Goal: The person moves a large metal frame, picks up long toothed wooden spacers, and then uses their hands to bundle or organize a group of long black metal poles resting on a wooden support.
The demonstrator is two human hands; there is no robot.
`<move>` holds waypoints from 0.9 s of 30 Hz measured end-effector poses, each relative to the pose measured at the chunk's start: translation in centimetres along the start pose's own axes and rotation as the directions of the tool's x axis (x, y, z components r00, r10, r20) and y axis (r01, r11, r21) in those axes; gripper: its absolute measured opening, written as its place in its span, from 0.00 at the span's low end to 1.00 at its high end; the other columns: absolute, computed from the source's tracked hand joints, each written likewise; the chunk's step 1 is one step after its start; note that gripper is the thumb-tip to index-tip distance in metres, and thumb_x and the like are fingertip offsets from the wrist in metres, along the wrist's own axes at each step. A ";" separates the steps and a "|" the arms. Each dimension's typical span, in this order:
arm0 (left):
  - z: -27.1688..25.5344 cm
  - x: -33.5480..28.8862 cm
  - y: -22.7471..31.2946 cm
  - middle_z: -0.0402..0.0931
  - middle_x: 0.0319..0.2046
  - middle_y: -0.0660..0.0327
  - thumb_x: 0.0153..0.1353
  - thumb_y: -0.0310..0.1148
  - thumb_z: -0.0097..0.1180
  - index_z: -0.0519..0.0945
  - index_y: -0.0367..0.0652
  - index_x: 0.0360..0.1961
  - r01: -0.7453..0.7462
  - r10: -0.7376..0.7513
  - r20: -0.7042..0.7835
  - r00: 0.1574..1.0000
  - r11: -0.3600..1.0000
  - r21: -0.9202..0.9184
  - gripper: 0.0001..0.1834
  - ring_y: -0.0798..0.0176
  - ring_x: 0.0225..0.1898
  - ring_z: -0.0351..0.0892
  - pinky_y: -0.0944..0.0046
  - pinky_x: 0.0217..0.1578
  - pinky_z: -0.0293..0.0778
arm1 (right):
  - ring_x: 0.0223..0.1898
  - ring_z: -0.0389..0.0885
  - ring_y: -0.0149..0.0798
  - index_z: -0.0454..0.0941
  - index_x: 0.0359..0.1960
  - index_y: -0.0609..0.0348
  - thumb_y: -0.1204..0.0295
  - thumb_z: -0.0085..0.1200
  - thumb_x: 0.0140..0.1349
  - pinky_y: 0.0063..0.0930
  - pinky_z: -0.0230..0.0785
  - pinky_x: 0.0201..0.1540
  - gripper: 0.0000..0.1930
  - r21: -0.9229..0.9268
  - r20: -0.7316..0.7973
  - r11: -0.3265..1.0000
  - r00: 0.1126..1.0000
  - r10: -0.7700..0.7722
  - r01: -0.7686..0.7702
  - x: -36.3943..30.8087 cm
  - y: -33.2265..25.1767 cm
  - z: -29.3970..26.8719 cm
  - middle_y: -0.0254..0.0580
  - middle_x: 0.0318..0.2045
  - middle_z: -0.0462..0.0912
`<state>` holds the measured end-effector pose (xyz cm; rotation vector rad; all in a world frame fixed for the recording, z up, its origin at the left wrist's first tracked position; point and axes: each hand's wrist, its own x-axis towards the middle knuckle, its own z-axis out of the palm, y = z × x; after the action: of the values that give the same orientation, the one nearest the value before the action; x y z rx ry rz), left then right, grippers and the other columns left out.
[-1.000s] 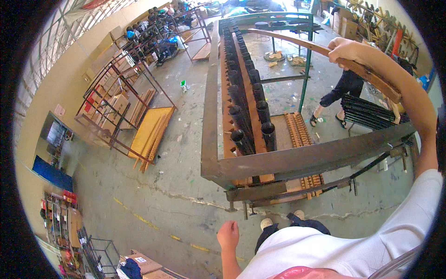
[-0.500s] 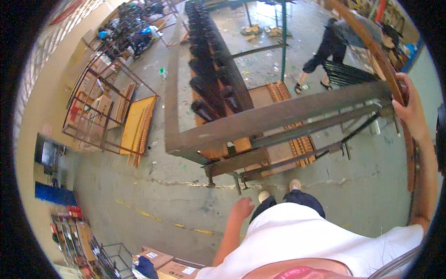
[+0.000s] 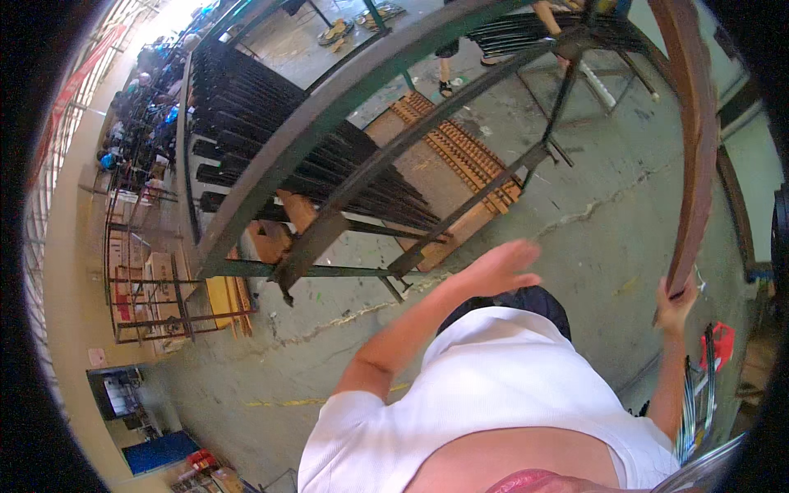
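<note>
A long brown wooden bar (image 3: 697,148) stands steeply on the right, its top running past the picture's upper edge. My right hand (image 3: 675,306) is closed round its lower end. In front of my body my left hand (image 3: 503,267) is raised with its fingers stretched out and nothing in it, slightly smeared by motion. The nearest thing to it is a dark metal rack (image 3: 279,156), a little beyond and apart from the fingers. Several long black slats or tubes (image 3: 246,107) lie in rows within the rack.
Notched wooden strips (image 3: 460,152) lie on the floor past the rack. A co-worker's leg (image 3: 446,66) shows at the top, near a stack of black rods (image 3: 526,37). On the left stands a rusty metal frame (image 3: 148,279) with cartons. A red object (image 3: 717,345) is at lower right.
My right hand has come down and closer, and now grips the wooden bar's lower end. My left hand has risen and reached forward to the right. The view has turned, shifting the rack left.
</note>
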<state>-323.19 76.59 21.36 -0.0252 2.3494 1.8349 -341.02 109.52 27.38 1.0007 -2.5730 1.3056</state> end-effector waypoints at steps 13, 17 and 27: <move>21.3 14.6 8.3 0.66 0.48 0.61 0.48 0.40 0.59 0.61 0.46 0.48 0.147 0.329 0.214 0.920 0.217 -0.965 0.28 0.60 0.53 0.63 0.57 0.55 0.55 | 0.22 0.67 0.54 0.60 0.24 0.61 0.71 0.54 0.38 0.42 0.58 0.23 0.15 -0.492 0.013 0.789 0.903 0.429 -0.368 -32.3 8.4 -11.2 0.50 0.19 0.64; 28.9 13.4 5.8 0.68 0.45 0.62 0.54 0.37 0.52 0.65 0.45 0.43 0.478 0.081 0.494 0.866 0.163 -0.863 0.17 0.62 0.50 0.65 0.59 0.52 0.59 | 0.23 0.70 0.52 0.63 0.27 0.61 0.70 0.56 0.37 0.41 0.61 0.25 0.16 -0.575 0.042 0.550 0.649 0.759 -0.606 -38.2 7.2 -16.3 0.49 0.21 0.68; 32.6 13.8 -7.1 0.74 0.36 0.58 0.57 0.36 0.47 0.67 0.43 0.37 0.584 -0.425 0.568 0.705 -0.107 -0.805 0.10 0.60 0.38 0.75 0.60 0.42 0.70 | 0.22 0.74 0.50 0.69 0.20 0.61 0.68 0.56 0.37 0.37 0.65 0.26 0.12 -0.710 0.231 0.365 0.290 0.929 -0.602 -40.1 8.8 -20.4 0.47 0.16 0.73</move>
<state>-332.29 107.49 5.00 -0.8279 0.3184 2.3056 -319.06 149.09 20.03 -0.2023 -3.8860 0.1165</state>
